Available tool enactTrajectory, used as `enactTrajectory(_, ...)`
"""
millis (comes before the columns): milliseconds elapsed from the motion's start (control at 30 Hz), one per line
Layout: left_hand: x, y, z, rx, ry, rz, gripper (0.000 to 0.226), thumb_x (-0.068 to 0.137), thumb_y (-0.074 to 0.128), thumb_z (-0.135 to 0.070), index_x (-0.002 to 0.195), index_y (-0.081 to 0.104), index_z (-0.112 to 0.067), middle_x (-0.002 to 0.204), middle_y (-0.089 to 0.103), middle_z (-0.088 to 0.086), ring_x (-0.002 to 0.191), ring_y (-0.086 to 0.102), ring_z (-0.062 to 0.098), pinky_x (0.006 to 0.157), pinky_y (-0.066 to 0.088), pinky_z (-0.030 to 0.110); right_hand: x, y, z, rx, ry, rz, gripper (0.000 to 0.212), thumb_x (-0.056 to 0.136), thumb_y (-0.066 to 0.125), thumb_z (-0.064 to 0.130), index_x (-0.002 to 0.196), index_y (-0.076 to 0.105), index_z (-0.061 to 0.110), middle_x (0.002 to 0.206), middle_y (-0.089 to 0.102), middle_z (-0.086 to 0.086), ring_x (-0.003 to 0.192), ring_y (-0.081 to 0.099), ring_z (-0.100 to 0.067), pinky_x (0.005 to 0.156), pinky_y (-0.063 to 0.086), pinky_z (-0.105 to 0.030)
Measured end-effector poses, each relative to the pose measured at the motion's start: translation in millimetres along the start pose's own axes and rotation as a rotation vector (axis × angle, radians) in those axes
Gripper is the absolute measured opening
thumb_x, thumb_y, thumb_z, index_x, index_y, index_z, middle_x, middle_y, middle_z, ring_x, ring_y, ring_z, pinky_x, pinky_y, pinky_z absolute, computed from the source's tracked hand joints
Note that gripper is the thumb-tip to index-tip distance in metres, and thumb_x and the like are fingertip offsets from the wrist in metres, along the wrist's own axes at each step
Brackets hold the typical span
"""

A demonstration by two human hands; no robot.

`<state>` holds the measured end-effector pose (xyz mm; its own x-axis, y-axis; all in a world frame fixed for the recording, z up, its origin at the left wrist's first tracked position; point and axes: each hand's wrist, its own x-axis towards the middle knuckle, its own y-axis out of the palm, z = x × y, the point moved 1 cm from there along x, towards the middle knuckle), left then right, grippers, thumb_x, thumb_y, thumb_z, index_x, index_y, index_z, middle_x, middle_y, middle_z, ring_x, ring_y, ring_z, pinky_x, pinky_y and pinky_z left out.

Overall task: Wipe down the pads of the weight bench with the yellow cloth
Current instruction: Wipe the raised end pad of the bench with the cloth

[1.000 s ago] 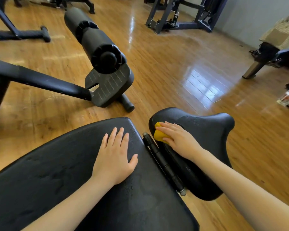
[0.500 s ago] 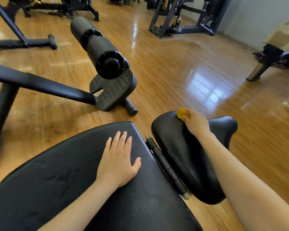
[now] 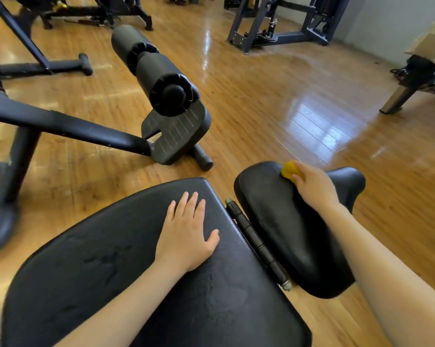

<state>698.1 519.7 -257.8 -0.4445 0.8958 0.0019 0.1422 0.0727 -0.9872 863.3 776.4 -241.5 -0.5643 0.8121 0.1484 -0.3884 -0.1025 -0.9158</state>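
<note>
While right hand (image 3: 314, 189) wipes seat pad (image 3: 281, 221), glossy wood floor (image 3: 261, 101)

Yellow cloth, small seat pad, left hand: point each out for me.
yellow cloth (image 3: 288, 170), head view, exposed bunched end.
small seat pad (image 3: 274, 216), head view, bare top surface.
left hand (image 3: 186, 236), head view, back of hand.

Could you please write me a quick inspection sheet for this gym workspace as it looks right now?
Surface: glossy wooden floor.
Job's things: large back pad; smaller seat pad; yellow cloth at the seat pad's far edge.
Clutter: nothing seen on the pads.
Grippers: left hand flat on the back pad; right hand grips the cloth.
Cables: nothing seen.
Surroundings: foam roller, footplate, dark machine frame.
</note>
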Motion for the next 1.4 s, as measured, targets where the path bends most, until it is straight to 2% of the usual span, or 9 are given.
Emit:
enactTrajectory(167,1,1,4,0.034,-0.004,-0.011,0.091,0.069,-0.002,-0.061,0.147,0.010,-0.016,0.156,0.003,0.003,0.143,-0.005,0.019,0.114,-0.004,0.037,-39,10,10,0.011,0.079,-0.071,0.039,0.090,0.053,0.013,0.129,0.050,0.012,0.139,0.047,-0.009,0.132,0.039,-0.031,0.110,0.023,-0.046)
enactTrajectory(333,0,1,0,0.043,-0.001,-0.006,0.092,0.067,-0.004,-0.061,0.147,0.009,-0.016,0.156,0.003,0.003,0.143,-0.005,0.019,0.114,-0.004,0.037,-73,23,28,0.048,-0.189,0.107,0.044,0.091,0.052,0.014,0.134,0.045,0.018,0.144,0.041,0.000,0.137,0.031,-0.020,0.115,0.019,-0.036)
enactTrajectory(467,2,-1,3,0.046,-0.005,-0.016,0.087,0.073,0.002,-0.061,0.147,0.012,-0.016,0.156,0.005,0.003,0.143,-0.003,0.019,0.114,-0.003,0.037,-55,1,5,0.006,-0.228,0.114,0.044,0.090,0.054,0.013,0.133,0.046,0.015,0.141,0.046,-0.003,0.134,0.037,-0.023,0.110,0.022,-0.035)
enactTrajectory(767,0,3,0,0.028,0.003,-0.004,0.092,0.069,-0.001,-0.062,0.147,0.013,-0.016,0.156,0.006,0.003,0.143,-0.002,0.019,0.114,-0.003,0.037,-5,-27,-29,0.066,0.245,-0.132,0.032,0.090,0.050,0.010,0.120,0.057,0.015,0.123,0.060,-0.015,0.114,0.052,-0.036,0.096,0.039,-0.041)
enactTrajectory(833,0,2,1,0.038,-0.002,-0.008,0.092,0.068,-0.002,-0.062,0.147,0.013,-0.016,0.156,0.005,0.003,0.143,-0.003,0.019,0.113,-0.004,0.036,-19,-12,-12,0.042,0.121,-0.125,0.029,0.085,0.054,0.008,0.111,0.062,0.017,0.118,0.063,-0.012,0.111,0.055,-0.035,0.097,0.039,-0.043)
enactTrajectory(967,1,-1,0,0.037,0.003,-0.026,0.092,0.069,-0.002,-0.062,0.147,0.014,-0.016,0.156,0.007,0.004,0.143,-0.001,0.019,0.112,-0.005,0.036,-65,1,-5,-0.014,-0.118,0.011,0.041,0.089,0.056,0.012,0.129,0.051,0.014,0.139,0.048,-0.004,0.132,0.039,-0.024,0.111,0.022,-0.035)
enactTrajectory(1100,0,0,-2,0.037,0.002,-0.026,0.092,0.068,-0.003,-0.062,0.147,0.013,-0.017,0.156,0.006,0.003,0.143,-0.002,0.018,0.111,-0.007,0.035,-63,-18,-30,-0.011,-0.211,-0.007,0.041,0.086,0.060,0.008,0.127,0.054,0.011,0.132,0.054,-0.007,0.126,0.047,-0.026,0.108,0.033,-0.042)
enactTrajectory(1333,0,3,-1,0.019,-0.010,-0.032,0.091,0.069,0.000,-0.062,0.147,0.016,-0.017,0.156,0.008,0.003,0.143,-0.001,0.018,0.113,-0.004,0.036,2,-50,-75,0.257,0.360,-0.162,0.036,0.092,0.048,0.015,0.128,0.051,0.016,0.132,0.054,-0.010,0.122,0.047,-0.030,0.100,0.035,-0.035)
enactTrajectory(1400,2,3,0,0.029,-0.009,-0.031,0.091,0.069,0.000,-0.062,0.147,0.016,-0.016,0.156,0.008,0.003,0.143,-0.001,0.018,0.114,-0.003,0.036,2,-47,-69,0.275,0.408,-0.193,0.034,0.091,0.048,0.012,0.125,0.053,0.014,0.131,0.055,-0.011,0.122,0.047,-0.029,0.099,0.033,-0.032)
